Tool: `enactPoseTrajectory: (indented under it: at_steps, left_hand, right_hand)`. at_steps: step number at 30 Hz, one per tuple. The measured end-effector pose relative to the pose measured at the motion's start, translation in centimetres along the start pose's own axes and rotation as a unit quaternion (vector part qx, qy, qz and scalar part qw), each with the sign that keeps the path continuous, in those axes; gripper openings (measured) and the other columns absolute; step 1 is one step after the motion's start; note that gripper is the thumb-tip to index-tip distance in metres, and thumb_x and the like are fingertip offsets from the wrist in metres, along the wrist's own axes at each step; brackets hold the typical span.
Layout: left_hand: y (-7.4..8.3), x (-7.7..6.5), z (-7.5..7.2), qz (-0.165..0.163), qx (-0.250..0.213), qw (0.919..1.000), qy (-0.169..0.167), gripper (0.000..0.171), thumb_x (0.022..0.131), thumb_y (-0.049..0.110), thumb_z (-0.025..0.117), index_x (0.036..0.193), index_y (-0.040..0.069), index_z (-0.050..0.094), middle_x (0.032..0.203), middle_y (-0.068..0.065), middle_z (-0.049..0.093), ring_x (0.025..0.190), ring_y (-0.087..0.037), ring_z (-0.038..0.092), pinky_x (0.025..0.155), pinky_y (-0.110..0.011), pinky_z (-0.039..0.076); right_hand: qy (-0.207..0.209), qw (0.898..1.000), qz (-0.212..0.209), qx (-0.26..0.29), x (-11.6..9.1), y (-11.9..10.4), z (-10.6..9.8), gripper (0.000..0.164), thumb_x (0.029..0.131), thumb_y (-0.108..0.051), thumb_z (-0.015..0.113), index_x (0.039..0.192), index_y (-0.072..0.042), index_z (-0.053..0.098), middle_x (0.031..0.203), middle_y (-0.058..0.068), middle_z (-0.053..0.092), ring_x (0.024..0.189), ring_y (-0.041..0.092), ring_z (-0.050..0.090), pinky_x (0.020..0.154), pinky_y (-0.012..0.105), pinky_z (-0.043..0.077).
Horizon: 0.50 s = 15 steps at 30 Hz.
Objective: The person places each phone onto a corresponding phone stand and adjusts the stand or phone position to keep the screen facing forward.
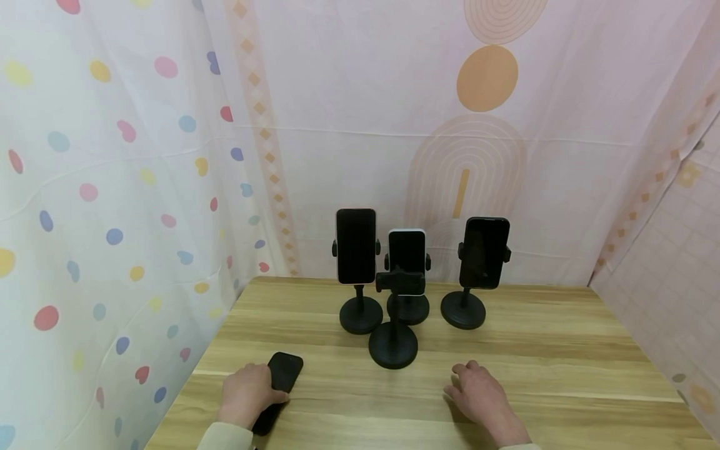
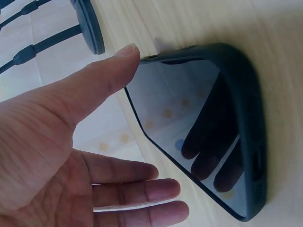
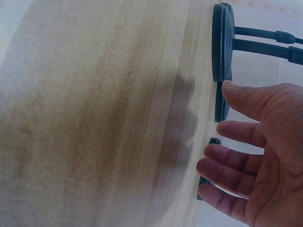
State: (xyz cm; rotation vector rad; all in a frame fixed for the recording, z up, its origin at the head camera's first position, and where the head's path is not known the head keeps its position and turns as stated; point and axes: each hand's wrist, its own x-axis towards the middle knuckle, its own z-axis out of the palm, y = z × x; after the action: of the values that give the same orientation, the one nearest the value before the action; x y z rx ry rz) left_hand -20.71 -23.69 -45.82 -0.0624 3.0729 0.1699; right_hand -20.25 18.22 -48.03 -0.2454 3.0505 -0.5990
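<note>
A black phone in a dark case lies screen up at the table's left front. Over it is my left hand, its thumb right at the phone's right edge. In the left wrist view, three extended fingers hover over the screen and are reflected in it. My right hand is held above the tabletop at the right, nothing in it, fingers loosely bent. Nearest between the hands is a black phone stand with a bare clamp on top.
Behind the bare stand, three black stands hold upright phones: a tall phone at left, a white-edged phone partly hidden by the front clamp, and a dark phone at right. Patterned curtains border the wooden table at the back and sides.
</note>
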Motion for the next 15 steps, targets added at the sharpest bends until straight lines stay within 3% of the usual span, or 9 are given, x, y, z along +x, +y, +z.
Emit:
enactPoseTrajectory:
  at_steps: [4,15]
  left_hand:
    - [-0.03,-0.04,0.24,-0.008,-0.002,0.9998,-0.016,0.058,0.067,0.050,0.087,0.086,0.000,0.067,0.077,-0.012,0.064,0.069,-0.029,0.062,0.062,-0.050,0.050]
    - [0.00,-0.45,0.77,-0.007,-0.024,0.9996,-0.011,0.056,0.063,0.048,0.089,0.080,0.000,0.066,0.073,-0.009,0.062,0.064,-0.025,0.058,0.058,-0.046,0.049]
  right_hand:
    - [-0.001,1.000,0.001,0.000,0.05,0.04,0.07,0.041,0.088,-0.025,0.075,0.116,0.003,0.065,0.104,0.018,0.061,0.094,0.034,0.061,0.081,0.051,0.050]
    - [0.003,1.000,0.000,-0.003,0.17,0.19,0.25,0.041,0.087,-0.025,0.076,0.115,0.003,0.065,0.103,0.018,0.061,0.093,0.033,0.061,0.081,0.050,0.050]
